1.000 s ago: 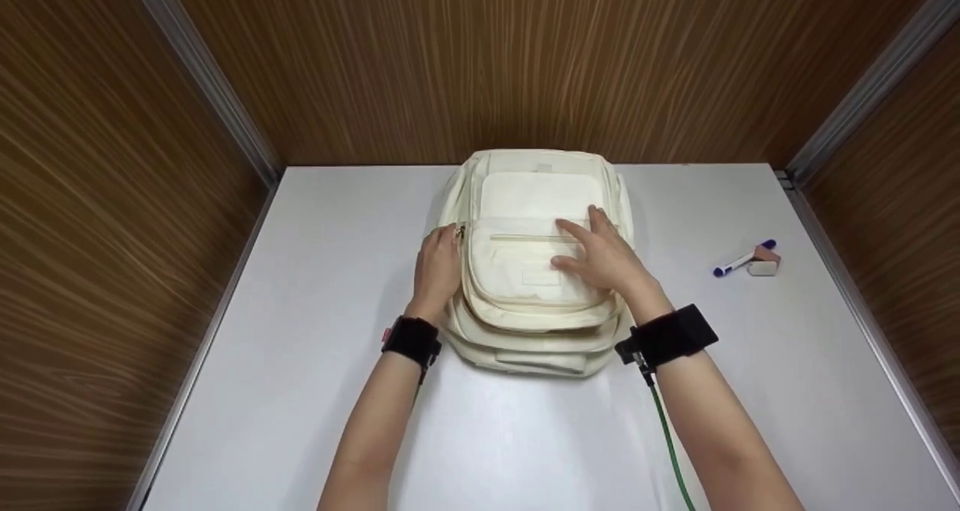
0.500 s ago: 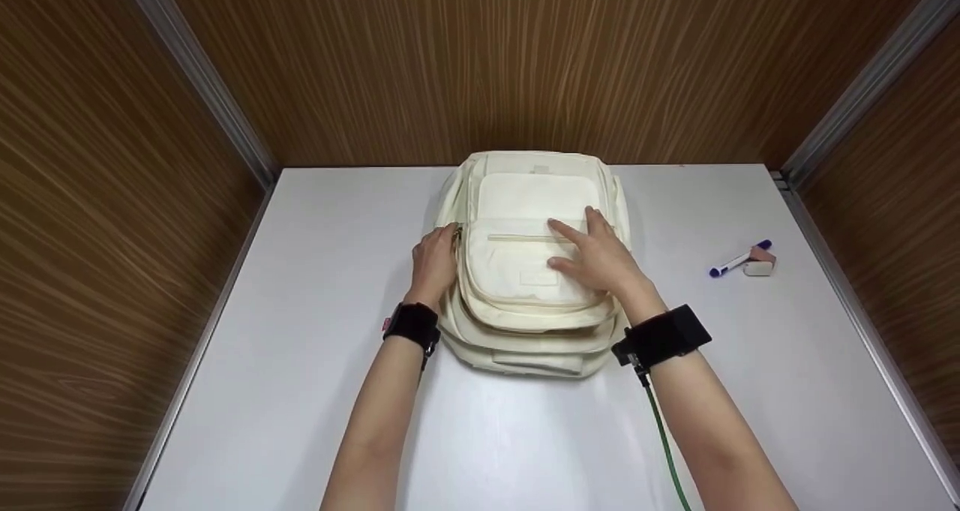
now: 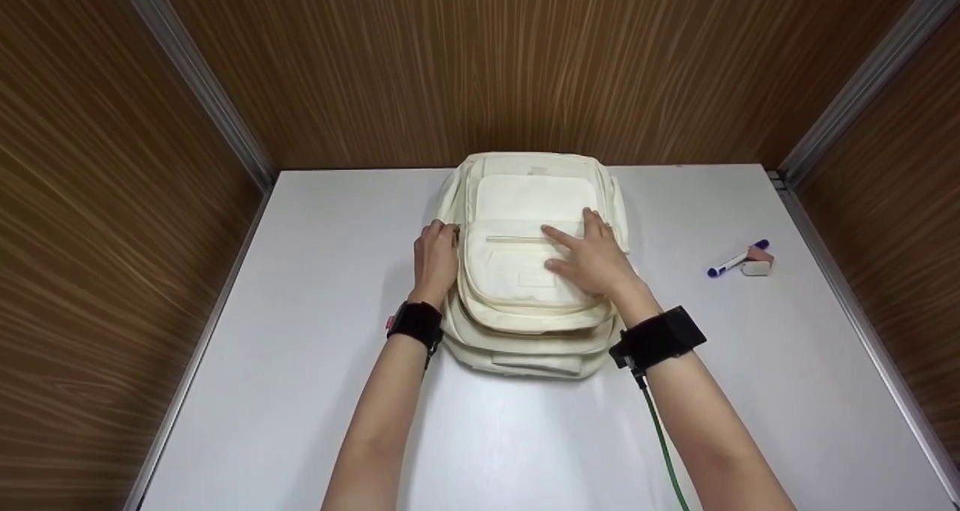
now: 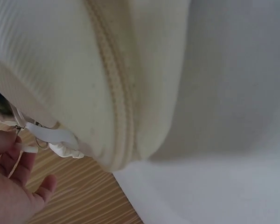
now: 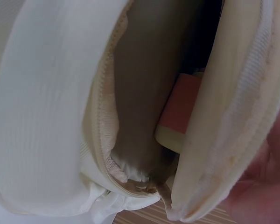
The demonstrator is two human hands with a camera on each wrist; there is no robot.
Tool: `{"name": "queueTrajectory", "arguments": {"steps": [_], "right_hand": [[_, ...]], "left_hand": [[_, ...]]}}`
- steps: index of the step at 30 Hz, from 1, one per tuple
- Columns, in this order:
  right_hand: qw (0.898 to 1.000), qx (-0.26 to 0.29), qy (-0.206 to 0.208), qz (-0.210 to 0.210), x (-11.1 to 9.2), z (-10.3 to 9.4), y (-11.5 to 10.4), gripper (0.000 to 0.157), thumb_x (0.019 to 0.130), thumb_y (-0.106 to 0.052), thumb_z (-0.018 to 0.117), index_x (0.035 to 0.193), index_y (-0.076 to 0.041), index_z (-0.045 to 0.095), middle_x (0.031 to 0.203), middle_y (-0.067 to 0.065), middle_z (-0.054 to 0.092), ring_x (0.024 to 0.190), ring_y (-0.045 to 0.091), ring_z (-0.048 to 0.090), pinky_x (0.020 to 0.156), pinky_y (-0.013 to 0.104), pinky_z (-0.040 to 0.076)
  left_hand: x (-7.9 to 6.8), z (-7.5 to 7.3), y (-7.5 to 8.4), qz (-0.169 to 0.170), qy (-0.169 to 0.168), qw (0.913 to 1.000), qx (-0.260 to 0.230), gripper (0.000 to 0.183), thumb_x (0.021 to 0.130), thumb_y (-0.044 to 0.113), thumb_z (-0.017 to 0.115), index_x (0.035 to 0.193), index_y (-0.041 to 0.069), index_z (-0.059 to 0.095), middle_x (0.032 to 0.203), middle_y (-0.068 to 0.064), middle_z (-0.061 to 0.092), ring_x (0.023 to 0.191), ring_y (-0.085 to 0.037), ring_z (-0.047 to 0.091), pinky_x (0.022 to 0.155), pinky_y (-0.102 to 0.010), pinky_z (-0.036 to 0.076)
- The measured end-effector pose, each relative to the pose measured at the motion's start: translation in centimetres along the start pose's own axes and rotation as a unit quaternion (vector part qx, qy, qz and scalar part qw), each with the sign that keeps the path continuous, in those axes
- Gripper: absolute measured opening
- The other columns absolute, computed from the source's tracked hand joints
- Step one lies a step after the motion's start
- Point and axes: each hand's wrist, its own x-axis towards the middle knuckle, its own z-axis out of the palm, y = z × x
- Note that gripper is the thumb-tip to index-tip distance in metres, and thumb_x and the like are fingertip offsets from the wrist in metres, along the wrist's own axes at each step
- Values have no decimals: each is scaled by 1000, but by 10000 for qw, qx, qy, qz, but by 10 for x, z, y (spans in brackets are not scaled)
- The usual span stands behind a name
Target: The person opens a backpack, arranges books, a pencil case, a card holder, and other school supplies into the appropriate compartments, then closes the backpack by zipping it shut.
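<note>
A cream backpack (image 3: 536, 196) lies on its back in the middle of the table, its front pocket (image 3: 517, 263) facing up. At the left side of that pocket, my left hand (image 3: 435, 260) pinches a small pale zipper pull (image 4: 28, 148) between thumb and fingers. My right hand (image 3: 596, 263) rests on the pocket's right part with its fingers spread. Through the unzipped right side of the pocket, the right wrist view shows a pink-and-white block like an eraser (image 5: 179, 107) inside. The fabric hides part of this block.
To the right on the white table (image 3: 315, 391) lie a blue-capped white marker (image 3: 727, 264) and a pink-and-white eraser (image 3: 756, 269), close together. Wood-patterned panels (image 3: 480, 68) enclose the back and sides. A green cable (image 3: 660, 428) hangs from the right wrist strap.
The left hand has shifted very slightly at the pocket's side, its wrist turning a little. The right hand stays on the pocket. The whole scene shifts slightly left in the head view.
</note>
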Motion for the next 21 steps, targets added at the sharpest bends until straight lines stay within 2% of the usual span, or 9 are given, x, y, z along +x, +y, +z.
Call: {"name": "queueTrajectory", "arguments": {"steps": [5,13,21], "right_hand": [[10000,-32,45,-75,1,2,0,60,97,-52,53,152,-33,38,154,37,-1,143,51,2,113,60,6],[9997,-160,82,-145,2,5,0,60,97,-54,50,152,-32,37,154,38,0,143,51,2,113,60,6],[9998,-166,117,-84,1,7,1,60,97,-55,50,151,-34,37,155,36,-1,143,52,3,111,64,11]], "left_hand": [[0,-1,3,-75,-61,9993,348,25,101,13,52,114,3,71,96,-13,59,87,-34,56,74,-47,46],[-4,-6,5,-351,-293,9973,582,28,100,13,50,117,6,71,97,-12,59,89,-33,55,72,-47,44],[-9,-9,8,-331,-416,9966,622,27,100,12,51,118,5,70,96,-15,62,86,-35,59,72,-49,45]]}}
